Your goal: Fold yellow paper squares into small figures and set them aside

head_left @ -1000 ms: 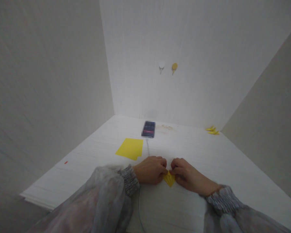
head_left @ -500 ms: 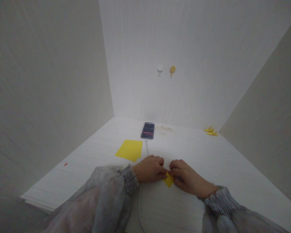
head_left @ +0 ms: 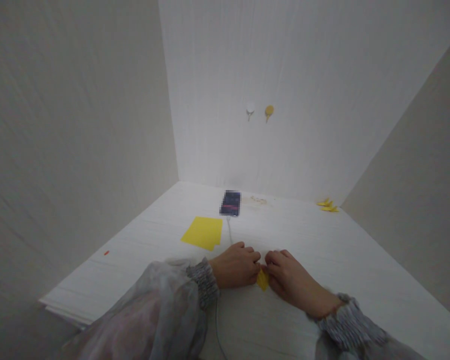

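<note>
Between my two hands is a small piece of folded yellow paper (head_left: 262, 280), its pointed lower end showing toward me. My left hand (head_left: 237, 265) is closed, its fingertips gripping the paper's left side. From the right, my right hand (head_left: 290, 277) pinches the other side with curled fingers. The upper part of the folded paper is hidden behind my fingers. Flat yellow paper sheets (head_left: 203, 232) lie on the white table beyond my left wrist.
A phone (head_left: 231, 203) with a cable (head_left: 230, 230) lies near the back wall; the cable runs under my left arm. Several folded yellow paper pieces (head_left: 328, 205) rest in the back right corner. Two hooks, one white (head_left: 250, 109), one yellow (head_left: 269, 110), are on the wall. A small red bit (head_left: 106, 253) lies at left.
The view has shifted slightly. My fingers have closed in over the folded paper, and less of it shows between the hands. Its visible part looks narrower.
</note>
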Motion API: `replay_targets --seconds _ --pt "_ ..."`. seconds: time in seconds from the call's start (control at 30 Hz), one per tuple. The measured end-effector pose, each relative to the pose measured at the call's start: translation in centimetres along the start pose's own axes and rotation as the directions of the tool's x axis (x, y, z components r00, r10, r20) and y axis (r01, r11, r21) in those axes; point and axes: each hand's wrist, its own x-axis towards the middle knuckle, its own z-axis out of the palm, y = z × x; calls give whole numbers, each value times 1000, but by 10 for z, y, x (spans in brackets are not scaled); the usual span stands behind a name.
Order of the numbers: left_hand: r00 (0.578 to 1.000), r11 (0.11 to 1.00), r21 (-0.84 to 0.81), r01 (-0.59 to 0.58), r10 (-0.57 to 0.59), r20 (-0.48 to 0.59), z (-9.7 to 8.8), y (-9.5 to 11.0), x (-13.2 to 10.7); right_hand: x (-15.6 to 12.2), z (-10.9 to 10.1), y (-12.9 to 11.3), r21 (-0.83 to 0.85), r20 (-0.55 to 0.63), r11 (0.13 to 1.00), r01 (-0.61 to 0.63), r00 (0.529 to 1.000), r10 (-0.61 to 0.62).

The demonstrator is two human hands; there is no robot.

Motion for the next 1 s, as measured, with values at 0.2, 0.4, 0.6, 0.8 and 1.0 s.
replay_targets --seconds 0.2,0.4,0.6,0.8,1.0 --pt "1000 1000 15 -2 2 17 1 -2 -2 -3 -6 -2 111 -32 993 -28 999 32" --pt "1000 1000 18 10 -10 10 0 -2 -2 -5 -2 -1 175 -49 984 -31 998 40" --pt "999 999 -22 37 -37 10 4 -2 -4 -6 0 0 164 -52 986 -31 998 40" --pt "1000 997 -72 5 -6 -26 6 -4 -5 -3 -2 -1 155 -34 987 -37 999 43" --pt "999 995 -91 33 -34 -16 3 -4 -5 -8 -3 7 290 -19 956 -31 999 38"
